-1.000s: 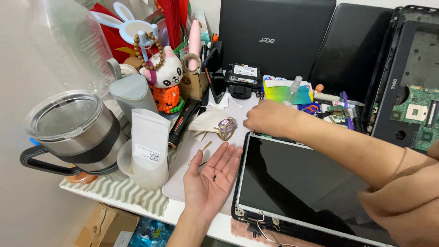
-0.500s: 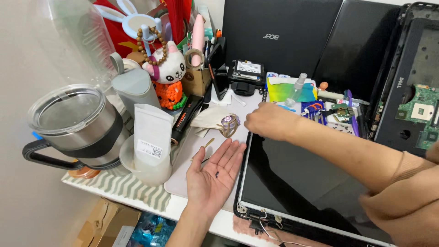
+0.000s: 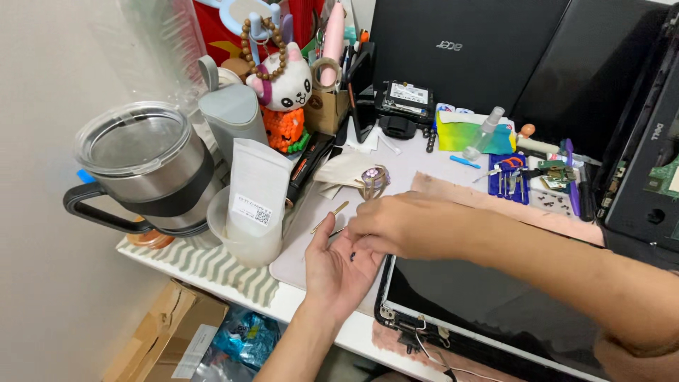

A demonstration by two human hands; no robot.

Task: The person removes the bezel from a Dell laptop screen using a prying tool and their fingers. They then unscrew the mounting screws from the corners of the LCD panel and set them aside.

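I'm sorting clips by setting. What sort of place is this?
Probably a home desk used for laptop repair: a detached laptop screen panel, a small tool kit with loose screws, and household clutter such as a steel mug and a cat figurine.

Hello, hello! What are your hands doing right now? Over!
Left hand open, palm up, small dark screws on it. Right hand touching the palm. Laptop screen panel alongside.
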